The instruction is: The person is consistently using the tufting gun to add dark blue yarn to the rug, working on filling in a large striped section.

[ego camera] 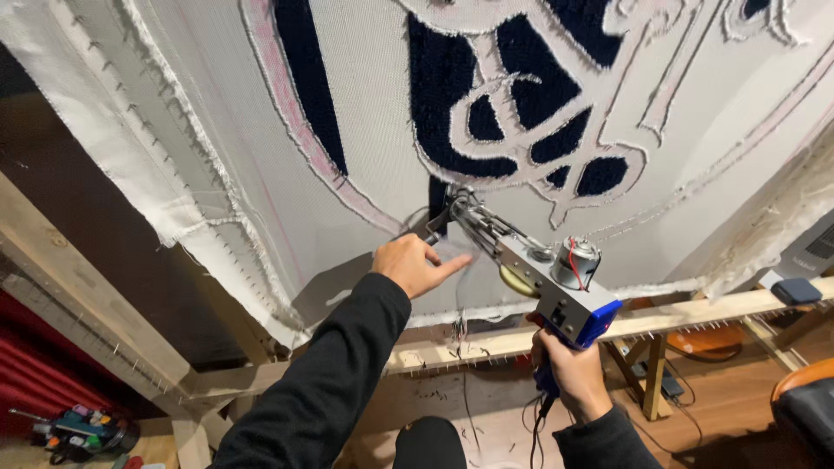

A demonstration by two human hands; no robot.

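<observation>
While the wooden frame (104, 334) is running along the left edge, the left hand (415, 263) is pressing flat on the stretched cloth (365, 113), fingers loosely spread, forefinger pointing toward the tufting gun (537, 274). Further right, the right hand (566, 365) is gripping the gun's blue handle, its needle touching the cloth's dark blue pile.

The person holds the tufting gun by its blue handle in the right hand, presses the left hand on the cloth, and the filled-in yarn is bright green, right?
Not quite. The head view shows dark navy yarn, not green. The right hand does hold the tufting gun by its blue handle, and the left hand rests on the cloth.
</observation>
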